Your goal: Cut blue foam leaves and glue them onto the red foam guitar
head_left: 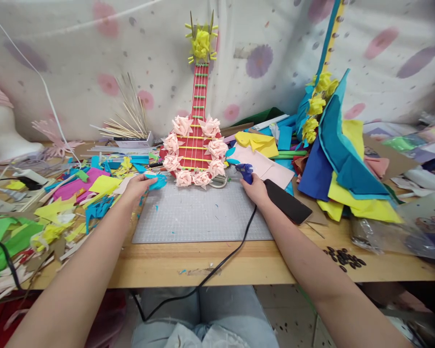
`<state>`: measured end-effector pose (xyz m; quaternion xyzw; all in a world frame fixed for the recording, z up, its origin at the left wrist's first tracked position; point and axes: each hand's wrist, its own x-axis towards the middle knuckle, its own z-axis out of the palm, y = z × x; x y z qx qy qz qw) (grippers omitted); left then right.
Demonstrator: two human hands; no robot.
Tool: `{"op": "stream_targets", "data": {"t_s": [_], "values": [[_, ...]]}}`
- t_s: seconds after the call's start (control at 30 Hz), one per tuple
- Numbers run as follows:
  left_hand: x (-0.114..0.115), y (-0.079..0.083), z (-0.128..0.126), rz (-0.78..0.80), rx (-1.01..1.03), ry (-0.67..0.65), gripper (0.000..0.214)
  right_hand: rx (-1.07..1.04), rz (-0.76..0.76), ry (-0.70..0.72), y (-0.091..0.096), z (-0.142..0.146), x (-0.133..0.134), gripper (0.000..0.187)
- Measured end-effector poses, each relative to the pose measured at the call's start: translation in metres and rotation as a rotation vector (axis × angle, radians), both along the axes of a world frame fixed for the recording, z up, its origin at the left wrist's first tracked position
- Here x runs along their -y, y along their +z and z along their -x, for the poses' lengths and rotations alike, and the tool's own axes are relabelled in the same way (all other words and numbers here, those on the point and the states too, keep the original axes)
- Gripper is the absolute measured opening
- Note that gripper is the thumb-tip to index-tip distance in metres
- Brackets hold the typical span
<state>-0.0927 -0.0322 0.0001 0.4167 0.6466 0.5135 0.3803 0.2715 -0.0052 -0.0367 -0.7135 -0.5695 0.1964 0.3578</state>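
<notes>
My left hand [138,189] pinches a blue paper piece [158,181] above the left edge of the grey cutting mat [203,217]. In my right hand [255,189] is a blue glue gun [245,172], its nozzle pointing left and its black cord [235,251] trailing down over the table's front edge. Between the hands a red craft guitar [197,145] leans upright at the back of the mat. Pale pink paper flowers [172,143] ring its body, and a yellow flower [202,44] sits on its head. Two blue leaf shapes [232,155] show at its right side.
Paper scraps [94,188] heap up on the left, near a box of thin sticks [134,139]. A black phone [288,200] lies beside my right wrist. Blue and yellow paper sheets [351,159] stack at right, with several dark oval pieces [344,257] near the front edge.
</notes>
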Motion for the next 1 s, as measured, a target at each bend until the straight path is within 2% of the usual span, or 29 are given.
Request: {"op": "stream_targets", "data": {"t_s": [0.1,0.17,0.3,0.4,0.6,0.8,1.0], "values": [[0.009,0.002,-0.009,-0.099,0.265,0.023,0.017,-0.028,0.012,-0.027,0.002,-0.004,-0.002,0.032],[0.015,0.0,-0.016,-0.157,0.353,0.046,0.017,-0.135,-0.048,-0.074,0.005,-0.007,-0.003,0.033],[0.018,-0.01,-0.031,-0.239,0.406,0.104,0.017,-0.5,-0.344,-0.126,0.019,-0.01,-0.004,0.036],[0.015,-0.016,-0.042,-0.267,0.445,0.155,0.017,-0.703,-0.489,-0.032,0.034,-0.003,0.001,0.036],[0.013,-0.026,-0.052,-0.357,0.499,0.199,0.017,-0.966,-0.322,0.271,0.049,0.025,0.017,0.033],[0.016,-0.031,-0.042,-0.344,0.564,0.203,0.017,-1.091,-0.243,0.395,0.052,0.05,0.025,0.026],[0.02,-0.031,-0.047,-0.359,0.557,0.092,0.025,-1.291,-0.013,0.576,0.051,0.072,0.032,0.021]]}}
